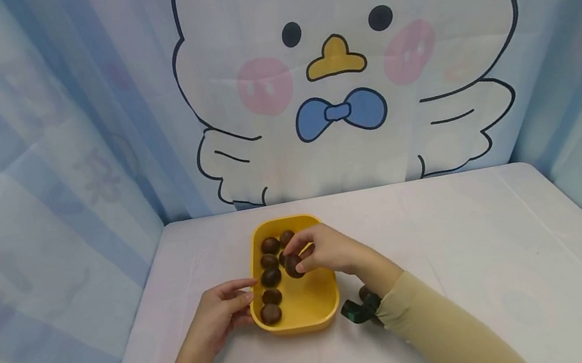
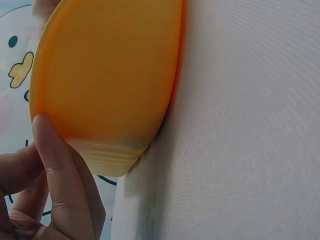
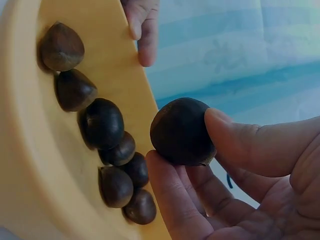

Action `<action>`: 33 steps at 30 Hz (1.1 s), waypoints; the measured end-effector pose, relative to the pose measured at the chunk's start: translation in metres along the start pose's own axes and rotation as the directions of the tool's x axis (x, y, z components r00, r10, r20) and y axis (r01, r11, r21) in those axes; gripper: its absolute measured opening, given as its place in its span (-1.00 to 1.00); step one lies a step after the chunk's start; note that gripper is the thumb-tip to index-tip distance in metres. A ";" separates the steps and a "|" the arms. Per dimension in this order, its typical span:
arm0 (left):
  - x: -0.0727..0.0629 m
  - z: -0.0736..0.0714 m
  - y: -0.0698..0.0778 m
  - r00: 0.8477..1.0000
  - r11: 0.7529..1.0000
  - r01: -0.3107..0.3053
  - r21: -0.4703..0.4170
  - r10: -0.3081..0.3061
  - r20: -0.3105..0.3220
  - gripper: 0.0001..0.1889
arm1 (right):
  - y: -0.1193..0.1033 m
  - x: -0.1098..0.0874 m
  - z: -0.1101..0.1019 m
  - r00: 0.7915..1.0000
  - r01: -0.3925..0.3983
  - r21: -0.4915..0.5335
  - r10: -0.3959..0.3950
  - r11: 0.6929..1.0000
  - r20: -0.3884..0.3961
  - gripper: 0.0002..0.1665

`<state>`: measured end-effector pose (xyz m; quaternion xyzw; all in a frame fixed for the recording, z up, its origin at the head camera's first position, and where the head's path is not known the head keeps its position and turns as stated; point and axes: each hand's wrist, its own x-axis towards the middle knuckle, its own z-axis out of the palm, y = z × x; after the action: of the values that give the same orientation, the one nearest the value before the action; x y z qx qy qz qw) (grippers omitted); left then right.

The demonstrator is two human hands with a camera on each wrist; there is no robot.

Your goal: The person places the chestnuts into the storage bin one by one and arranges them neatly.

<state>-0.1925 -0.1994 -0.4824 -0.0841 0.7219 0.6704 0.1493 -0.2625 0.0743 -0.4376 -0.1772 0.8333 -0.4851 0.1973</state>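
A yellow plastic box (image 1: 312, 301) stands on the table with several brown chestnuts (image 1: 270, 277) in it, most of them along its left side and far end. My right hand (image 1: 323, 248) is over the box and pinches one chestnut (image 3: 181, 131) between thumb and fingertips. In the right wrist view this chestnut shows dark and round, in front of the ones in the box. My left hand (image 1: 219, 314) is at the box's left side. Its fairly straight fingers (image 2: 60, 175) touch the outer wall near the rim.
Another brown chestnut (image 1: 364, 292) lies on the table right of the box, partly hidden by the right wrist and its black wrist camera (image 1: 362, 310). A curtain with a cartoon bird (image 1: 350, 151) hangs at the table's far edge, and blue-white curtains (image 1: 23, 189) flank the sides.
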 end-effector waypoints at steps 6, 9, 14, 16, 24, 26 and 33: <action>0.000 0.000 0.000 1.000 1.000 -0.001 0.003 0.001 0.000 -0.60 | -0.001 0.008 0.006 1.000 0.019 -0.027 -0.018 0.999 0.004 -0.67; 0.000 0.000 -0.001 1.000 1.000 -0.001 0.003 0.001 -0.003 -0.61 | -0.001 0.012 0.009 1.000 0.019 -0.042 -0.019 0.999 0.007 -0.68; 0.001 0.000 -0.001 1.000 1.000 0.003 0.006 -0.003 -0.013 -0.60 | 0.000 0.015 0.012 1.000 0.016 -0.052 -0.016 0.999 0.011 -0.68; 0.001 0.000 0.000 1.000 1.000 0.008 0.006 -0.008 -0.018 -0.60 | -0.001 0.016 0.013 1.000 0.017 -0.054 -0.017 0.998 0.012 -0.67; 0.001 0.000 0.001 1.000 1.000 0.012 -0.004 -0.012 -0.010 -0.59 | -0.003 0.018 0.012 0.999 0.032 -0.113 -0.028 0.993 0.034 -0.67; 0.002 0.000 0.000 1.000 1.000 0.010 -0.007 -0.010 -0.005 -0.59 | -0.004 0.018 0.010 0.999 0.027 -0.136 -0.022 0.990 0.040 -0.66; 0.003 0.000 -0.001 1.000 1.000 0.014 -0.014 -0.014 -0.008 -0.60 | -0.007 0.022 0.003 0.998 0.024 -0.184 -0.014 0.983 0.056 -0.67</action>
<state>-0.1947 -0.1997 -0.4847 -0.0930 0.7171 0.6741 0.1506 -0.2795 0.0583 -0.4366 -0.2157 0.8674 -0.4025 0.1978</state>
